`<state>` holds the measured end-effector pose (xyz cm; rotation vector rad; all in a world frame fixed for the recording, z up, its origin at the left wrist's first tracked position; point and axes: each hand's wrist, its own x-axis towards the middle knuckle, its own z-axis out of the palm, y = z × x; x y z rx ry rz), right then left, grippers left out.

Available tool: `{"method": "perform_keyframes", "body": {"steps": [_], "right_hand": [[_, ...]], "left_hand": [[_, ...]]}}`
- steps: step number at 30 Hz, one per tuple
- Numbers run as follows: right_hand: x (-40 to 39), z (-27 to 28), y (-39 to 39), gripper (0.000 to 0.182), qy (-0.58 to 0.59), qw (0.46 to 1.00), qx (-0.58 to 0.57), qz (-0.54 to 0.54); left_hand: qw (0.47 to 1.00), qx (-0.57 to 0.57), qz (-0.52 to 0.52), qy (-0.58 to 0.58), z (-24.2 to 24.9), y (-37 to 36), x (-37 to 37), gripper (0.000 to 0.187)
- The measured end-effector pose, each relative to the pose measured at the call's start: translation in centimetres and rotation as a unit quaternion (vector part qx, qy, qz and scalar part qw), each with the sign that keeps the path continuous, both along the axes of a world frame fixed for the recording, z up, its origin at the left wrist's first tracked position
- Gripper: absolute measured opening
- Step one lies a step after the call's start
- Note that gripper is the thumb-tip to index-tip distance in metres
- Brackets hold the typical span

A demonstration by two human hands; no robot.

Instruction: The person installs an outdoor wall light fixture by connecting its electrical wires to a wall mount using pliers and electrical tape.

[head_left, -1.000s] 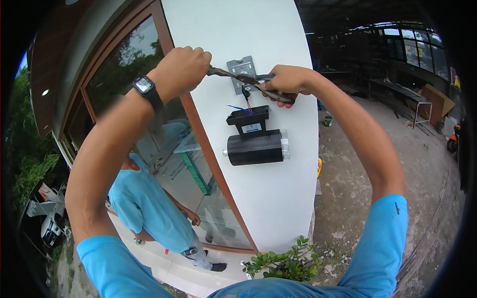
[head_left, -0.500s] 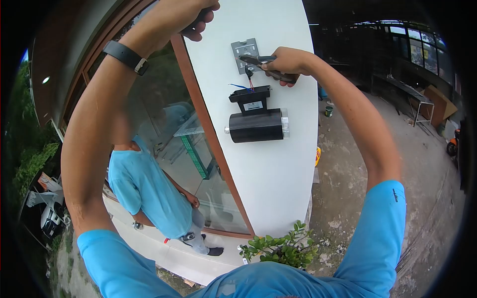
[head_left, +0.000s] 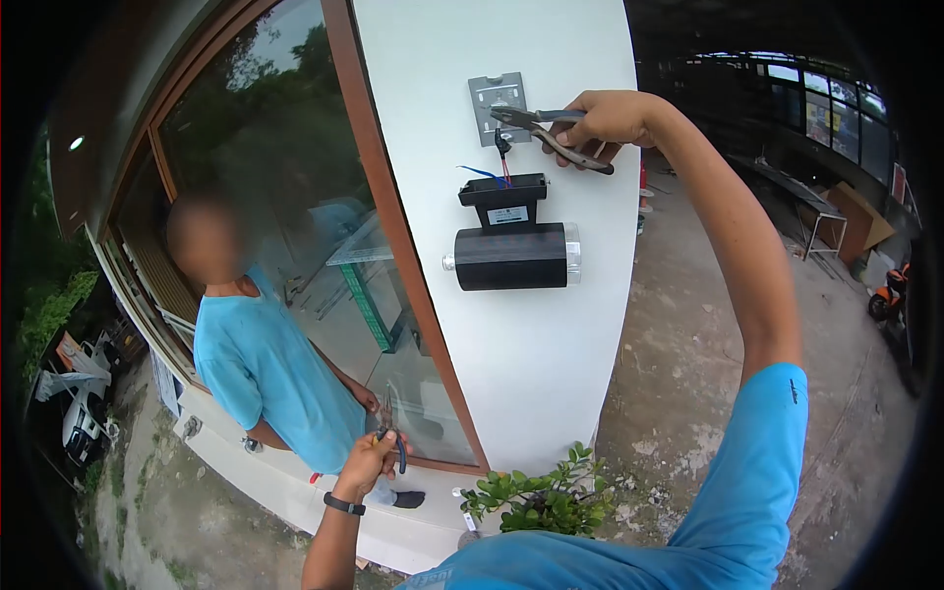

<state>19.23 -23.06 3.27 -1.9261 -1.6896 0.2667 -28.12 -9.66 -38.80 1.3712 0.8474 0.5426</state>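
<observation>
My right hand is closed around the handles of a pair of combination pliers. The jaws overlap the grey metal mounting plate on the white wall, and the handles stand spread. Below the plate, a black cylindrical wall lamp hangs by its wires, its black mounting box uppermost and a clear end at the right. Low at the left, my left hand grips a second pair of pliers with dark handles, its narrow jaws pointing up.
A person in a light blue shirt stands at the left beside the brown-framed glass door. A leafy plant grows at the wall's foot. To the right, rough concrete floor runs back to a metal-legged table.
My left hand has come down from the top of the view to the lower left, pliers in it. My right hand keeps its pliers at the plate. The view has shifted slightly.
</observation>
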Motion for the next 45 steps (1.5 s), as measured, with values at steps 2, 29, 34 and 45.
{"method": "perform_keyframes", "body": {"steps": [2,29,34,45], "right_hand": [[-0.8,-0.4,-0.4,0.034,-0.003,1.000,0.007,-0.004],[-29.6,-59.1,1.6,0.041,0.843,0.524,-0.044,-0.114],[-32.0,-60.8,2.3,0.058,0.822,0.543,-0.080,-0.150],[-35.6,-57.6,1.9,0.077,0.756,0.610,-0.185,-0.151]], "left_hand": [[0.998,-0.054,0.000,0.020,-6.4,-1.0,0.3,0.030],[0.923,0.289,-0.225,0.120,-12.2,-4.7,2.6,0.097],[0.904,0.293,-0.287,0.120,-13.4,-2.2,-0.7,0.087],[0.939,-0.308,-0.153,-0.005,-20.8,0.9,-0.7,0.019]]}}
